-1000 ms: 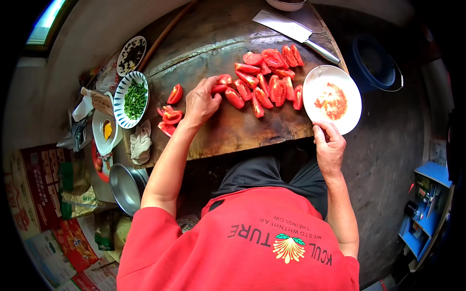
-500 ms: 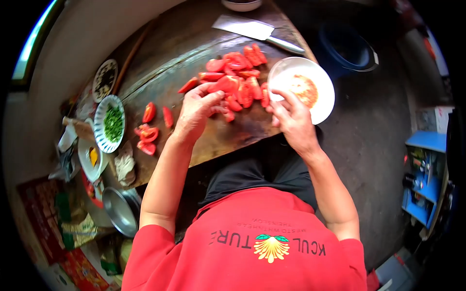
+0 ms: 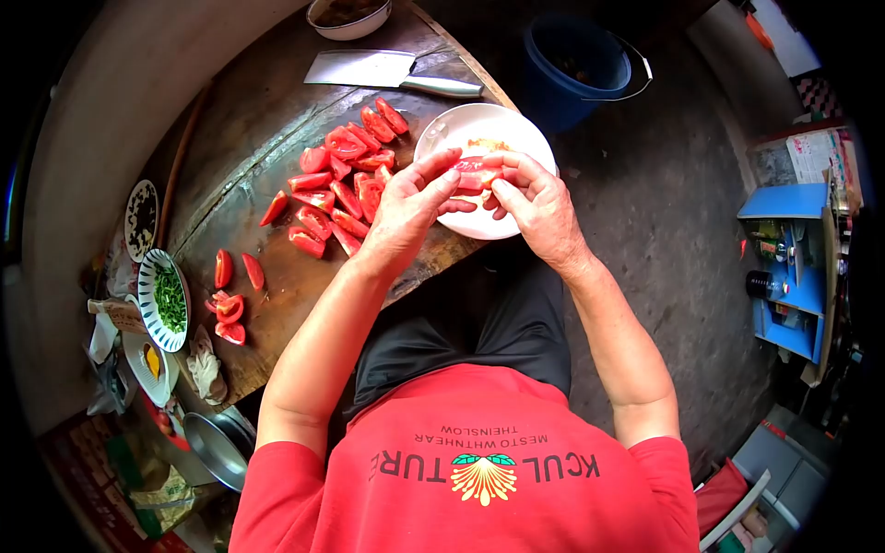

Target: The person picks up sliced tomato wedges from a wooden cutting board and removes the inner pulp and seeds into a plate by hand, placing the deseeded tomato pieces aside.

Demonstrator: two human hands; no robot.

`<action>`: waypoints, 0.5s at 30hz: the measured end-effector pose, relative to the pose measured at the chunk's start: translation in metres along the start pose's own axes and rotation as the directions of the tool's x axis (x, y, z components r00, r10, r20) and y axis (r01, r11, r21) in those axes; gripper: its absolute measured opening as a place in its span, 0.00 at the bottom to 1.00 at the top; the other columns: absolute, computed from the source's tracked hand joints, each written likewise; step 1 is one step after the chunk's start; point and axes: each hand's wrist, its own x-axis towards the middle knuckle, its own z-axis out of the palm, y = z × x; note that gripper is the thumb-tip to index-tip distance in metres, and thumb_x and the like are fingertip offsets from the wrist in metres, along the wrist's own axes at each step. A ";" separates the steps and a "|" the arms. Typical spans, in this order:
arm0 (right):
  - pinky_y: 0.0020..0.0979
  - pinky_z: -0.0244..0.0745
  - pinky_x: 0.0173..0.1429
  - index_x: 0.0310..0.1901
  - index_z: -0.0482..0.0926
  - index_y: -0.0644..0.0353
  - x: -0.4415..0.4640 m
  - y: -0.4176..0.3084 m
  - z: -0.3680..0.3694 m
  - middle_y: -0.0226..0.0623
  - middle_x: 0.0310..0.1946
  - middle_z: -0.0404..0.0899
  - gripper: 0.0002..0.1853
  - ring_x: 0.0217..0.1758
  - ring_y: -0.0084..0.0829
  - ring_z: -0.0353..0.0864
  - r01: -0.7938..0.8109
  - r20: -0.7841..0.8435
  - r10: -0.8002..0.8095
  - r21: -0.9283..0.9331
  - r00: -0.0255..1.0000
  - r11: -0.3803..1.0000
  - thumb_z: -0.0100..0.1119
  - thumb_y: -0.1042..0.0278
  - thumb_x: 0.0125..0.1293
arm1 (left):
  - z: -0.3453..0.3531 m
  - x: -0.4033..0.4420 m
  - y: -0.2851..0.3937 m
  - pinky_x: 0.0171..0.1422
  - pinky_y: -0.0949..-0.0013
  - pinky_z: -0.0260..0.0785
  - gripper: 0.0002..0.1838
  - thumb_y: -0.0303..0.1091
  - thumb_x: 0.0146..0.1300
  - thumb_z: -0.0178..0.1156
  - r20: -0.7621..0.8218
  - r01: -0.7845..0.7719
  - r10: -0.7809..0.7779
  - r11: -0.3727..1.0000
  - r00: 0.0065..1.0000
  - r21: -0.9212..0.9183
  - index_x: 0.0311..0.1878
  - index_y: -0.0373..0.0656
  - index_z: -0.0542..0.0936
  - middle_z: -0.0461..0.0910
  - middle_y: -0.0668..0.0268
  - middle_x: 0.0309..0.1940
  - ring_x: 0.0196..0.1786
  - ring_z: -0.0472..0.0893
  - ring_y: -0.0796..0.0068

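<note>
Over a white plate (image 3: 530, 138), both hands pinch one tomato wedge (image 3: 472, 175) between them. My left hand (image 3: 417, 198) has the wedge's left end in its fingers. On the other end, the thumb and fingers of my right hand (image 3: 535, 198) are closed. Some orange-red pulp (image 3: 487, 145) shows on the plate behind the fingers. To the left, a pile of tomato wedges (image 3: 346, 145) covers part of the wooden table (image 3: 304, 276). A smaller group of wedges (image 3: 230, 309) lies farther left.
A cleaver (image 3: 369, 69) lies beyond the pile, near a bowl (image 3: 350, 26). At the left edge stand a dish of chopped greens (image 3: 170, 297) and a crumpled cloth (image 3: 206, 367). A blue bucket (image 3: 567, 78) is on the floor, with blue shelves (image 3: 784, 203) at right.
My left hand has moved from the tomato pile to the plate, and a wedge is now held between both hands. The view has shifted, so the table appears farther left.
</note>
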 end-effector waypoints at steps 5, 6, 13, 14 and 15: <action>0.22 0.77 0.41 0.51 0.76 0.61 -0.001 0.009 -0.001 0.33 0.37 0.80 0.14 0.36 0.20 0.78 0.074 0.017 -0.074 0.005 0.997 0.997 0.52 0.79 0.64 | -0.004 0.008 -0.001 0.48 0.70 0.75 0.23 0.27 0.64 0.56 -0.019 0.095 -0.093 0.984 0.996 0.152 0.60 0.28 0.68 0.79 0.56 0.46 0.41 0.81 0.72; 0.22 0.77 0.41 0.51 0.77 0.62 -0.001 0.012 -0.003 0.34 0.38 0.80 0.14 0.36 0.20 0.79 0.056 0.017 -0.056 -0.019 0.998 0.998 0.52 0.79 0.64 | -0.004 0.008 -0.001 0.48 0.70 0.75 0.22 0.26 0.64 0.56 -0.011 0.102 -0.101 0.977 0.995 0.187 0.60 0.28 0.69 0.79 0.57 0.45 0.41 0.81 0.72; 0.21 0.77 0.41 0.53 0.77 0.63 0.001 0.008 0.001 0.36 0.39 0.82 0.16 0.36 0.20 0.79 0.069 -0.085 -0.066 0.033 0.994 0.997 0.52 0.80 0.63 | 0.006 0.008 0.005 0.48 0.72 0.75 0.18 0.24 0.63 0.55 -0.007 0.054 -0.056 0.925 0.998 0.376 0.56 0.28 0.73 0.81 0.58 0.42 0.41 0.82 0.74; 0.21 0.78 0.40 0.53 0.77 0.63 0.003 0.009 0.001 0.37 0.40 0.82 0.16 0.36 0.20 0.80 0.072 -0.082 -0.073 -0.020 0.994 0.997 0.52 0.80 0.63 | 0.005 0.010 0.004 0.47 0.72 0.75 0.18 0.24 0.63 0.55 -0.017 0.056 -0.053 0.918 0.998 0.392 0.56 0.28 0.73 0.81 0.58 0.41 0.40 0.82 0.74; 0.22 0.78 0.40 0.54 0.77 0.63 0.004 0.011 -0.001 0.38 0.40 0.82 0.17 0.35 0.20 0.80 0.074 -0.078 -0.079 -0.073 0.994 0.995 0.52 0.80 0.63 | 0.003 0.013 0.002 0.46 0.73 0.75 0.18 0.25 0.63 0.56 -0.027 0.057 -0.051 0.911 0.998 0.409 0.55 0.28 0.74 0.81 0.59 0.40 0.40 0.82 0.75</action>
